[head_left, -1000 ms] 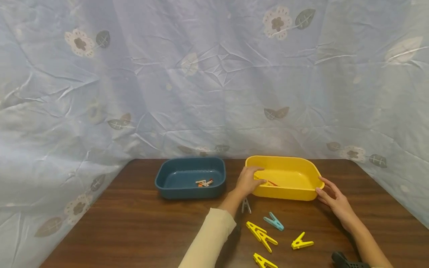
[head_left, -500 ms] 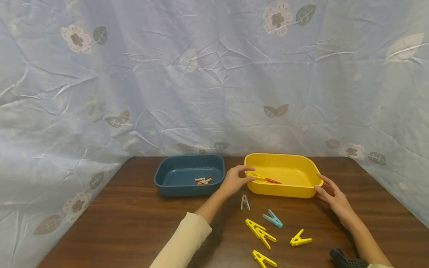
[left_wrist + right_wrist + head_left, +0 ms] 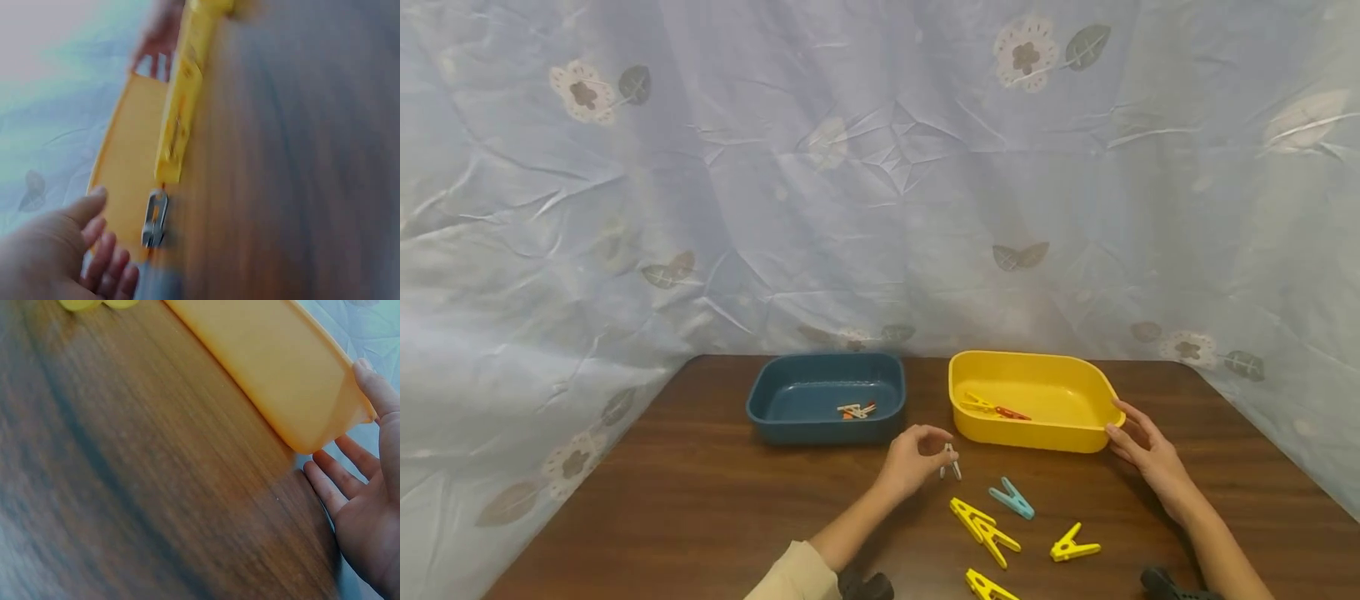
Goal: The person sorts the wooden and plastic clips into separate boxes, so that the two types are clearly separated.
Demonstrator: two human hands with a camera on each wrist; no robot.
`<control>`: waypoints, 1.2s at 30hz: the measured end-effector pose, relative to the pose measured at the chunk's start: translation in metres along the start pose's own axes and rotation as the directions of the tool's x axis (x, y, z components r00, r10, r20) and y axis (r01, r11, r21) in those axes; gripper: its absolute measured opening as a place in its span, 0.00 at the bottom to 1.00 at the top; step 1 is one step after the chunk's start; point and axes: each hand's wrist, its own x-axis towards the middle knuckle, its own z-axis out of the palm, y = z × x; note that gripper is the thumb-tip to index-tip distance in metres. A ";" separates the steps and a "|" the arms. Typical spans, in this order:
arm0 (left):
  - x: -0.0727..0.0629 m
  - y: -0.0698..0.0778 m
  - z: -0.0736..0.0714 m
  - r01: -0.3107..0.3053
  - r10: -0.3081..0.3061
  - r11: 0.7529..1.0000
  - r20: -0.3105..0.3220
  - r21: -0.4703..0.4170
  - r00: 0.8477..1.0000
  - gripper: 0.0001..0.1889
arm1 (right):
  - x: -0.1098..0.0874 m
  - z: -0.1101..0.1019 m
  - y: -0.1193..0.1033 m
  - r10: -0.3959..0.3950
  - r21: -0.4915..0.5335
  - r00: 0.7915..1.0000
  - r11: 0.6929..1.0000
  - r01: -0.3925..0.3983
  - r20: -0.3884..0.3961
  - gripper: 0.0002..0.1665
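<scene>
My left hand is at a small grey clothespin on the wooden table; in the head view thumb and forefinger overlap its top. In the left wrist view, the left hand shows a spread thumb, with the grey clothespin beyond the fingertips. My right hand holds the right corner of the yellow tub. Its thumb lies at the rim in the right wrist view, with fingers around the corner. A yellow clothespin and a red clothespin lie in the tub.
A blue tub with several small clothespins stands left of the yellow one. A light-blue clothespin and several yellow clothespins lie nearer on the table. Behind hangs a flowered curtain.
My left hand has come out of the yellow tub and moved down toward me to the grey clothespin, uncovering the yellow and red clothespins inside. My right hand stays at the tub's corner.
</scene>
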 end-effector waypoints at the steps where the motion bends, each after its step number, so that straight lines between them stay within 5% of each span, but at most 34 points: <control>1: -0.003 -0.003 0.003 0.003 -0.003 1.000 -0.017 0.017 1.000 0.13 | -0.001 0.001 0.001 0.003 -0.006 1.000 1.000 -0.003 -0.002 0.35; 10: -0.010 -0.011 0.011 0.032 -0.038 0.979 0.023 0.202 0.999 0.21 | -0.003 0.002 0.005 -0.006 0.000 1.000 1.000 0.006 -0.004 0.34; 17: -0.009 -0.013 0.011 -0.013 0.014 0.987 -0.002 0.162 1.000 0.10 | -0.002 0.001 0.004 0.015 -0.006 1.000 1.000 -0.015 -0.006 0.35; 24: -0.014 -0.012 0.010 0.016 -0.002 0.980 -0.070 0.198 0.998 0.05 | -0.004 0.003 0.004 0.034 0.001 0.999 0.999 -0.034 -0.005 0.36; 30: -0.014 -0.007 0.009 0.066 -0.064 0.938 -0.019 0.339 0.998 0.19 | -0.002 0.001 0.002 0.031 -0.005 1.000 1.000 -0.031 -0.001 0.36; 36: -0.013 -0.008 0.006 0.060 -0.048 0.933 -0.043 0.354 0.998 0.13 | 0.000 0.002 0.004 0.015 -0.005 1.000 1.000 -0.015 -0.005 0.35</control>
